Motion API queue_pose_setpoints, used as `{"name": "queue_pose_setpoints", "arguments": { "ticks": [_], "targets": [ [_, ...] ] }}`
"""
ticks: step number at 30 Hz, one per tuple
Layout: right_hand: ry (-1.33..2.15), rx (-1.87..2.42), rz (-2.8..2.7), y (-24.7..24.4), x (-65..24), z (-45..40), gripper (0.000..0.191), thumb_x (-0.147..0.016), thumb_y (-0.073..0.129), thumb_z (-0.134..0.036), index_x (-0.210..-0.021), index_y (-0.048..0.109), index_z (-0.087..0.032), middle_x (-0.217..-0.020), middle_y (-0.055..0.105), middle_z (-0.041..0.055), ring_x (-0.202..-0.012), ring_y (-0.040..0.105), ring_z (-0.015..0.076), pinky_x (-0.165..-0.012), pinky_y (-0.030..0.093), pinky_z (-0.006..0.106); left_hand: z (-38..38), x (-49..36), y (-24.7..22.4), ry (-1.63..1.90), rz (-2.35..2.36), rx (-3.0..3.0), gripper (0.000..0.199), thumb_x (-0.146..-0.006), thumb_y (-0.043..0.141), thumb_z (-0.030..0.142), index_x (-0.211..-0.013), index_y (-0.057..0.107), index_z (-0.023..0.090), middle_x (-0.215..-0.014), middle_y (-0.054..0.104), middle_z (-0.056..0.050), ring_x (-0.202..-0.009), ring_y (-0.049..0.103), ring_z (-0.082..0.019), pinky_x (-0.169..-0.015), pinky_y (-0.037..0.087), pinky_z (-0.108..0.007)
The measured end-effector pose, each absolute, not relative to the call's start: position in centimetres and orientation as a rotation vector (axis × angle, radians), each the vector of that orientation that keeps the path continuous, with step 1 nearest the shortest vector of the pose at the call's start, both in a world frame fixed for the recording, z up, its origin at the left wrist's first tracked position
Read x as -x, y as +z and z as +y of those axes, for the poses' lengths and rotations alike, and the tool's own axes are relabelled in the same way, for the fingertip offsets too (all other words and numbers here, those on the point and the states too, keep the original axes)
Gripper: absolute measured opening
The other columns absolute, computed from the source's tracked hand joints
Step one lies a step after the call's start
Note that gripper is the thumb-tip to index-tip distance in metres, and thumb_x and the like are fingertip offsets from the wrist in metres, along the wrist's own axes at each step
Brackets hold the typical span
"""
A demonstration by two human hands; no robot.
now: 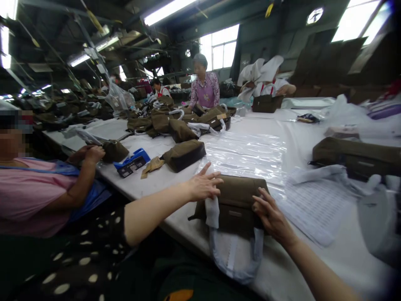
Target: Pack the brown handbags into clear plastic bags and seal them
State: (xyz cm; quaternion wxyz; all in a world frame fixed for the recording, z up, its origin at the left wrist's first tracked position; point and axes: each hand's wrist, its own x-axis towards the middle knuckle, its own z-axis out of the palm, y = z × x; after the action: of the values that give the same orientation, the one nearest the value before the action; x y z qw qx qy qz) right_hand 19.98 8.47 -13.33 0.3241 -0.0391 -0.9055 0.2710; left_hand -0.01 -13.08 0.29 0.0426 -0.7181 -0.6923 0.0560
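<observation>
An olive-brown handbag lies in front of me at the table's near edge. Its handle, wrapped in pale film, loops down toward me over the edge. My left hand is over the bag's upper left corner with the fingers spread; whether they touch it I cannot tell. At the bag's right side rests my right hand, its fingers extended along the edge and not wrapped round anything. Clear plastic bags lie flat just behind the handbag.
Another brown bag and a blue box stand to the left, near a co-worker's hands. Several bags are heaped farther back. At right lie a printed sheet and a long brown bag. More people work across the table.
</observation>
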Motion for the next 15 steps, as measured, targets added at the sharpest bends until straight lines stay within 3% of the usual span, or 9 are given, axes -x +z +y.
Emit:
{"name": "queue_pose_setpoints", "arguments": {
  "ticks": [2, 4, 6, 8, 12, 15],
  "targets": [
    [0.725, 0.379, -2.252, -13.8, -20.0, 8.6, 0.061, -0.080, 0.057, -0.037, -0.134, 0.033, -0.023, -0.147, 0.019, 0.0103, -0.134, 0.015, 0.0329, -0.107, 0.021, 0.056, -10.9, 0.9, -1.6, -0.004, -2.351, 2.113, 0.056, -0.073, 0.069, 0.036, -0.124, 0.047, 0.032, -0.145, 0.030, -0.006, -0.135, 0.015, -0.032, -0.104, -0.002, -0.064],
    [0.883, 0.599, -2.202, -14.1, -19.7, 9.2, 0.085, -0.072, 0.065, -0.042, -0.140, 0.020, -0.021, -0.146, 0.019, 0.0140, -0.134, 0.016, 0.0350, -0.107, 0.020, 0.056, -9.8, 1.7, -3.8, -0.225, -2.585, 1.960, 0.087, -0.068, 0.070, 0.046, -0.139, 0.024, 0.027, -0.150, 0.012, -0.013, -0.136, 0.006, -0.036, -0.104, 0.005, -0.064],
    [1.083, 0.605, -2.264, -13.8, -19.0, 9.9, 0.086, -0.070, 0.065, -0.038, -0.140, 0.019, -0.023, -0.145, 0.024, 0.0121, -0.132, 0.023, 0.0318, -0.107, 0.023, 0.052, -9.1, 2.6, -5.6, -0.470, -2.723, 1.809, 0.103, -0.064, 0.069, 0.054, -0.142, 0.012, 0.020, -0.150, 0.004, -0.017, -0.136, 0.002, -0.037, -0.105, 0.010, -0.061],
    [1.151, 0.447, -2.372, -13.1, -18.2, 10.5, 0.079, -0.070, 0.063, -0.034, -0.139, 0.024, -0.025, -0.146, 0.024, 0.0077, -0.134, 0.020, 0.0280, -0.110, 0.021, 0.048, -8.4, 3.3, -6.7, -0.727, -2.748, 1.674, 0.104, -0.064, 0.067, 0.057, -0.142, 0.012, 0.017, -0.149, 0.010, -0.018, -0.136, 0.011, -0.035, -0.107, 0.017, -0.054],
    [0.968, 0.189, -2.559, -12.0, -17.5, 10.3, 0.068, -0.078, 0.054, -0.033, -0.139, 0.025, -0.026, -0.147, 0.023, 0.0028, -0.137, -0.001, 0.0258, -0.111, 0.012, 0.052, -7.9, 3.1, -7.3, -0.981, -2.685, 1.535, 0.074, -0.075, 0.058, 0.051, -0.136, 0.033, 0.016, -0.127, 0.050, -0.014, -0.119, 0.043, -0.030, -0.100, 0.033, -0.045],
    [0.851, 0.140, -2.573, -12.5, -19.0, 8.5, 0.066, -0.081, 0.053, -0.038, -0.139, 0.025, -0.024, -0.147, 0.023, 0.0043, -0.136, -0.005, 0.0286, -0.110, 0.011, 0.056, -9.1, 1.6, -7.0, -0.995, -2.652, 1.538, 0.065, -0.076, 0.058, 0.043, -0.133, 0.037, 0.019, -0.114, 0.057, -0.008, -0.110, 0.047, -0.027, -0.097, 0.035, -0.044]
  ]
}}
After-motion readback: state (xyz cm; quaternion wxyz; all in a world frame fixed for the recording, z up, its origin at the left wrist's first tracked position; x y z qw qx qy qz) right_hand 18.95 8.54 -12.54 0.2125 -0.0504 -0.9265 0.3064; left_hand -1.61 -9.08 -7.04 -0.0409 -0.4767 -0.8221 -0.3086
